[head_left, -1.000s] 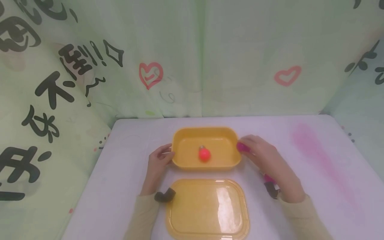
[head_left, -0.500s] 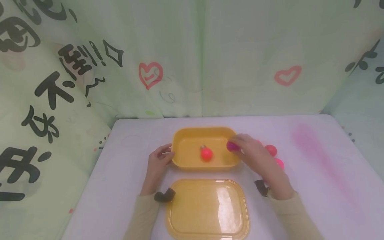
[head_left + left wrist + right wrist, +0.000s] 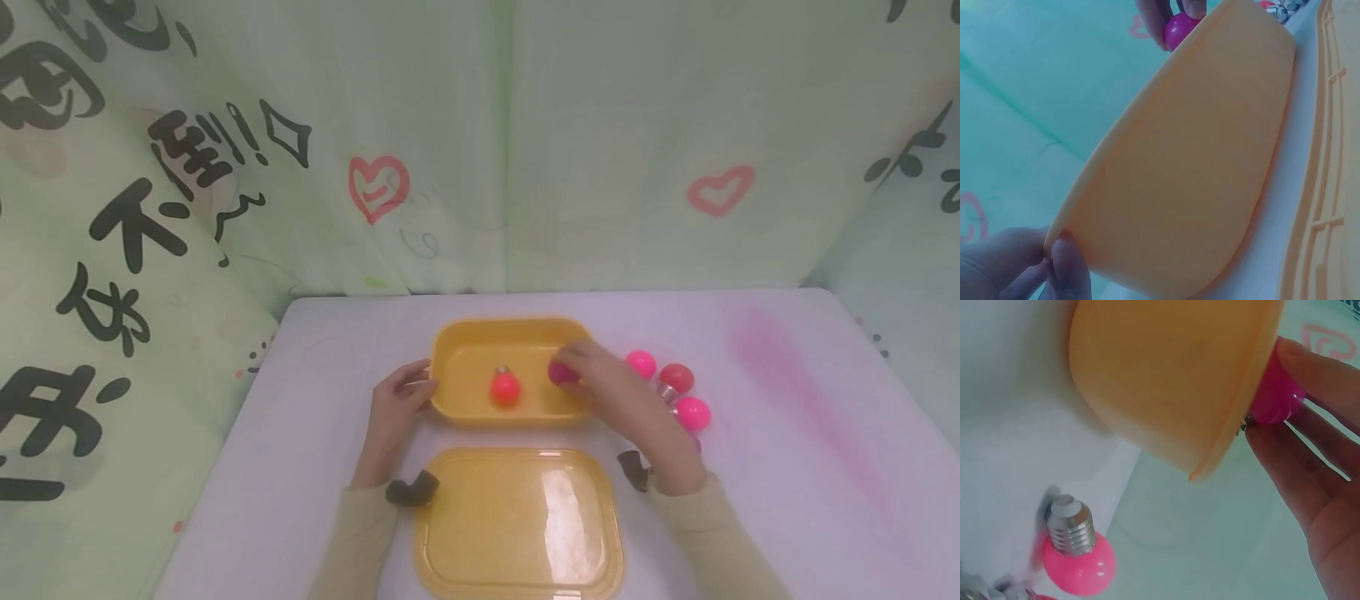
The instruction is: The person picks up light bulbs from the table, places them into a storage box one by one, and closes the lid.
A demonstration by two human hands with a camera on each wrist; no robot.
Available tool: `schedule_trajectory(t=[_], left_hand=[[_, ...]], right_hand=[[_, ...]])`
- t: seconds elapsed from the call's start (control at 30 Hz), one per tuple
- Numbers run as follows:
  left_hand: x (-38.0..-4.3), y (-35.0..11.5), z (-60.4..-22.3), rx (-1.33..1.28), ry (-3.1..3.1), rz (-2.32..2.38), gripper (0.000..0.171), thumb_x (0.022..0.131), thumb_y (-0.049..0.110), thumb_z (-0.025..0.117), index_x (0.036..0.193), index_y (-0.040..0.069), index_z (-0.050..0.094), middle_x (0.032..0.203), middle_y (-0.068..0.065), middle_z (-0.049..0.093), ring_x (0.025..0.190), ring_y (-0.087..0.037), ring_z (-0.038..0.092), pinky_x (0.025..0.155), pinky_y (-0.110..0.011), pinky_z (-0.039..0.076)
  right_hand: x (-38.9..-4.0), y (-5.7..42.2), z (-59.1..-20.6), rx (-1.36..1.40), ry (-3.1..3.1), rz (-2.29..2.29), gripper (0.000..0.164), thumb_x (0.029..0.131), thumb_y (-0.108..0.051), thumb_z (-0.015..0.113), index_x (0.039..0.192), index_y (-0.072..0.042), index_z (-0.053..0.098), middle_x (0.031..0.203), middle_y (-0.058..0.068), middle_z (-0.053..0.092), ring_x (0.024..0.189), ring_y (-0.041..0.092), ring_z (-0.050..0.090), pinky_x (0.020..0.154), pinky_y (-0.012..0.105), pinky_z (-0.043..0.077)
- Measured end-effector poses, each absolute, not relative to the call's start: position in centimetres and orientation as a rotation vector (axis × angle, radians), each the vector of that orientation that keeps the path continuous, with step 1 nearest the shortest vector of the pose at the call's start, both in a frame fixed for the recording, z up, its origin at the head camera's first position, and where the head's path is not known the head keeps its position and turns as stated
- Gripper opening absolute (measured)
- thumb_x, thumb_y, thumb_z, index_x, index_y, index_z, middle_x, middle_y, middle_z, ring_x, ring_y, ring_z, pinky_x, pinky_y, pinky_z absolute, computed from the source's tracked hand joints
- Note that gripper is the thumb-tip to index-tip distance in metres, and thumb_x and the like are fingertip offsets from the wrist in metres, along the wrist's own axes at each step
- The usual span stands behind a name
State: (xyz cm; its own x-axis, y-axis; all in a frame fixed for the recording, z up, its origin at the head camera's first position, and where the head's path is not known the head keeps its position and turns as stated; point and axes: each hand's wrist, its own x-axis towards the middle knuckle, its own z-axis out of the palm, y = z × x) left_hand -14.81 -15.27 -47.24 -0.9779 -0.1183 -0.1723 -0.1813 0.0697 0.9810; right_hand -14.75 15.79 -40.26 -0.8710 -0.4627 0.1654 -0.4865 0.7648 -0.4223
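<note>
My left hand [image 3: 397, 417] pinches the left rim of a yellow plastic box [image 3: 487, 414], with thumb and finger on either side of the edge in the left wrist view. Over the right part of the box, my right hand [image 3: 607, 379] holds a purple-magenta light bulb [image 3: 562, 372] between thumb and fingers. In the right wrist view a little of this bulb's [image 3: 1277, 394] metal base shows past the rim. One red light bulb [image 3: 506, 389] lies inside on the box floor, its metal base pointing away from me.
Right of the box lie several pink and red bulbs, among them a pink bulb [image 3: 641, 363], a red bulb [image 3: 677, 378] and another pink bulb [image 3: 693, 413]. A yellow lid [image 3: 487, 525] lies in front of the box on the white table [image 3: 262, 500]. Curtains hang behind.
My right hand has moved left from the box's right edge to above its inside, carrying the purple bulb. The red bulb inside has rolled slightly. My left hand stays on the rim.
</note>
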Motion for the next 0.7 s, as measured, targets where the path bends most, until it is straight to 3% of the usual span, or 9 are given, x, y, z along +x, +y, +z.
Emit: schedule_trajectory(t=[0.5,0.7], left_hand=[[-14.8,-15.3,-47.2,-0.311,2.238,2.099,0.044,0.091,0.020,0.073,0.132,0.010,0.062,0.126,-0.014,0.061,0.100,-0.015,0.064,0.079,-0.020,0.056],[-14.8,-15.3,-47.2,-0.308,2.250,2.094,0.039,0.091,0.018,0.072,0.129,0.011,0.065,0.122,-0.013,0.062,0.099,-0.017,0.065,0.079,-0.022,0.057]], right_hand=[[-15.7,14.6,-42.1,0.798,-2.920,0.698,0.027,0.087,-0.009,0.075,0.113,-0.008,0.068,0.103,0.004,0.065,0.097,0.021,0.061,0.088,0.040,0.056],[-16.3,14.3,-42.9,0.898,-2.842,0.696,0.019,0.086,-0.005,0.075,0.104,-0.005,0.069,0.096,0.006,0.067,0.094,0.023,0.063,0.087,0.040,0.056]])
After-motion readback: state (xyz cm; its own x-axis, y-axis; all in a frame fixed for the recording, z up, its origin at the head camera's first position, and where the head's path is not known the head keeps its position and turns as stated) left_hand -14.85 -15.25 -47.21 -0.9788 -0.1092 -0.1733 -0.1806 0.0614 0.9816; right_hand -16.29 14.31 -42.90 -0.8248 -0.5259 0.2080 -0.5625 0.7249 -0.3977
